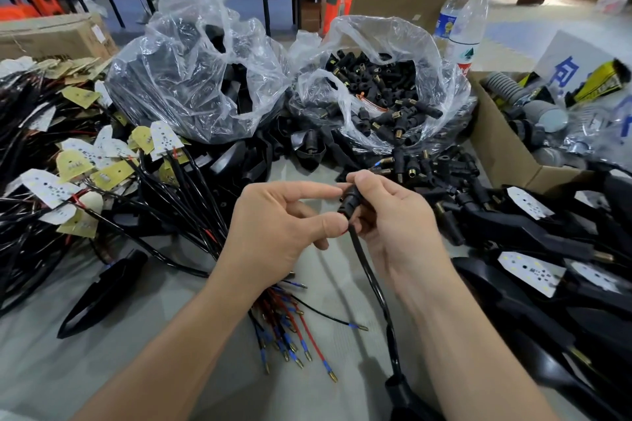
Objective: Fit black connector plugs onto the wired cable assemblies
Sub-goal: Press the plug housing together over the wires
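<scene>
Head view: bag (369,31) behind plug (349,199).

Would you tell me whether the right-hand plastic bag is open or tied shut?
Open: the right-hand plastic bag gapes, and black plugs show through its mouth.

The plug (349,199) and its cable (368,268) are black; the loose wires (290,328) are red, black and blue with gold tips; the little boards (531,272) are white with dark dots.
</scene>
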Action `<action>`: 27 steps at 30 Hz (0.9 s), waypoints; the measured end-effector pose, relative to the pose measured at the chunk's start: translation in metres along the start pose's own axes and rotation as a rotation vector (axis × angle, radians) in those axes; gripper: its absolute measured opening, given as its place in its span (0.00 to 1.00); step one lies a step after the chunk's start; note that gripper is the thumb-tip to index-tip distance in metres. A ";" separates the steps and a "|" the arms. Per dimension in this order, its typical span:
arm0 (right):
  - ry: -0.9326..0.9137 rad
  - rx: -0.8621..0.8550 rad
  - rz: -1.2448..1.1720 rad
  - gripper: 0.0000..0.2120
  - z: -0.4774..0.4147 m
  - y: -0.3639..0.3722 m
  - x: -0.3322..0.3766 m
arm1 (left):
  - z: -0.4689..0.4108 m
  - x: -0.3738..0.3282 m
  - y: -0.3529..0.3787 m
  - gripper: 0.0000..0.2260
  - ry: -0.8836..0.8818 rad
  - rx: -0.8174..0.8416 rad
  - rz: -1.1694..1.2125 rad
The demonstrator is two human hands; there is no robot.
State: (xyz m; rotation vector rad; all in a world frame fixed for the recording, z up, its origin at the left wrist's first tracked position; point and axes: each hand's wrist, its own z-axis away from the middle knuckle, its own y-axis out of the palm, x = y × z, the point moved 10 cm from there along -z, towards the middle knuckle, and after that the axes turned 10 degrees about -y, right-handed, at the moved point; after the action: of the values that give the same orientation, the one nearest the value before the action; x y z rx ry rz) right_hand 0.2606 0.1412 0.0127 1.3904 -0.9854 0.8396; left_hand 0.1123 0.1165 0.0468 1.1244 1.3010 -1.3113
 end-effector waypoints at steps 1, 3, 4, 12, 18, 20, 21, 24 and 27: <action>0.019 -0.010 -0.019 0.15 0.000 0.001 -0.002 | 0.001 -0.001 0.001 0.16 0.012 -0.001 -0.006; 0.021 -0.024 -0.025 0.12 -0.001 -0.002 -0.002 | 0.001 0.000 0.000 0.14 0.018 -0.021 -0.036; 0.005 -0.030 -0.019 0.09 -0.003 -0.005 0.001 | 0.000 0.002 -0.001 0.13 0.011 -0.036 -0.046; -0.155 -0.162 0.009 0.03 -0.006 -0.023 0.017 | 0.000 0.015 -0.009 0.10 -0.056 -0.147 0.088; -0.221 -0.221 0.038 0.05 0.003 -0.015 0.014 | 0.007 0.002 -0.018 0.12 0.039 -0.306 -0.160; -0.215 -0.198 0.056 0.03 0.002 -0.013 0.015 | 0.005 0.003 -0.018 0.10 0.034 -0.275 -0.163; -0.209 -0.205 0.053 0.02 0.002 -0.014 0.015 | 0.003 0.005 -0.016 0.10 0.019 -0.237 -0.154; -0.153 -0.233 -0.019 0.02 -0.001 -0.022 0.014 | -0.003 0.016 -0.006 0.10 -0.069 -0.132 0.002; -0.079 -0.230 -0.083 0.05 -0.002 -0.024 0.008 | -0.005 0.030 -0.001 0.04 -0.183 -0.098 0.137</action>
State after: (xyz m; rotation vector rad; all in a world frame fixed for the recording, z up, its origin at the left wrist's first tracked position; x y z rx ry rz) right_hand 0.2858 0.1416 0.0113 1.2651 -1.0423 0.5937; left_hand 0.1071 0.1207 0.0169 0.9831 1.1217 -1.2062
